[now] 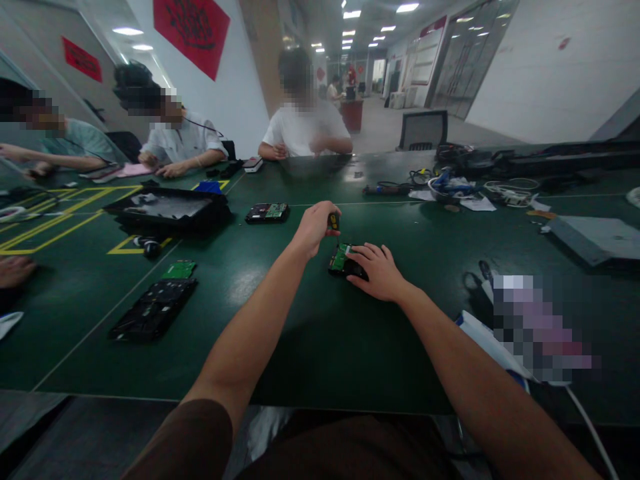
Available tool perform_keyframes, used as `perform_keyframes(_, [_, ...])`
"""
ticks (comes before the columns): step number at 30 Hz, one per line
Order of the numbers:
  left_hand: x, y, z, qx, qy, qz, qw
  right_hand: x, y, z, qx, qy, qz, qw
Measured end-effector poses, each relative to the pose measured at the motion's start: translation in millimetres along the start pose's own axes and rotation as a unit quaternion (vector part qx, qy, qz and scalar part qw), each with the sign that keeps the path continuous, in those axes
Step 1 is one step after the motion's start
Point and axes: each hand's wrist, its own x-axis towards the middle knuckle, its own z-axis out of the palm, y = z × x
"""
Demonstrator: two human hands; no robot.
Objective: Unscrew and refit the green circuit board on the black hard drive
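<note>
My left hand (pixel 315 228) is closed around a screwdriver (pixel 334 221) with a black and yellow handle. The screwdriver stands upright, its shaft pointing down at a hard drive (pixel 338 261) with a green circuit board on top; whether the tip sits in a screw is too small to tell. My right hand (pixel 377 272) grips the drive from the right, thumb on the near side and fingers spread over the board, hiding much of it. Off to the left lie a black drive body (pixel 155 310) and a separate green circuit board (pixel 179 269). Another drive (pixel 267 213) lies farther back.
A black tray (pixel 167 217) stands at left on the green table (pixel 320 347). Cables (pixel 455 187) and a grey metal box (pixel 595 240) lie to the right, with a blurred-out item (pixel 543 333) nearer me. Several people sit across the table; another person's hand (pixel 16 272) is at the left edge.
</note>
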Motion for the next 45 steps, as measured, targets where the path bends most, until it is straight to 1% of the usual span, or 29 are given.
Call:
perform_keyframes(4, [-3.4,4.5,2.2,-0.044,-0.066,-0.053,0.995,0.0,0.1,1.3,-0.003,0.004,0.003,1.000])
perform_keyframes(6, [-3.1,4.5,2.8,-0.071,-0.076,-0.065,0.992,0.1,-0.1,1.0,-0.003,0.003,0.004,1.000])
perform_keyframes(9, [-1.2,2.6,2.0,-0.074,-0.076,-0.051,0.993,0.3,-0.7,-0.1,-0.001,-0.001,0.005,1.000])
perform_keyframes(13, [-2.0,3.1,0.6,0.000,-0.064,-0.001,0.998,0.6,-1.2,-1.3,0.000,-0.004,0.004,1.000])
perform_keyframes(16, [-5.3,5.5,1.6,0.019,-0.064,-0.003,0.998,0.6,-1.3,-1.5,0.001,-0.006,0.006,1.000])
perform_keyframes(22, [-7.5,6.2,5.2,-0.017,-0.051,-0.012,0.998,0.2,-1.9,-2.2,-0.003,-0.007,0.004,1.000])
perform_keyframes(25, [-6.6,5.6,4.7,0.017,-0.034,0.018,0.999,0.1,-1.8,-2.3,-0.005,-0.005,0.003,1.000])
perform_keyframes(28, [-6.4,6.0,3.3,0.056,-0.038,0.043,0.997,0.2,-1.4,-1.7,-0.006,-0.004,0.002,1.000])
perform_keyframes(31, [-6.6,6.0,2.3,0.041,-0.061,0.017,0.997,0.4,-1.1,-0.7,-0.008,-0.001,0.001,1.000])
perform_keyframes(34, [-5.6,4.0,2.6,-0.016,-0.080,-0.022,0.996,0.7,-1.0,-0.1,-0.008,0.000,0.001,1.000])
perform_keyframes(36, [-4.0,1.7,2.9,-0.050,-0.085,-0.033,0.995,0.8,-1.0,-0.1,-0.007,0.000,0.001,1.000])
perform_keyframes(38, [-2.4,-0.3,2.8,-0.054,-0.078,-0.026,0.995,0.8,-0.9,-0.3,-0.007,0.001,0.002,1.000])
perform_keyframes(42, [-1.3,-0.5,1.4,-0.010,-0.049,0.009,0.999,0.7,-0.9,-0.3,-0.004,0.001,0.002,1.000])
perform_keyframes(45, [-2.5,1.3,1.2,-0.003,-0.048,0.004,0.999,0.8,-1.1,-0.3,-0.003,-0.001,0.003,1.000])
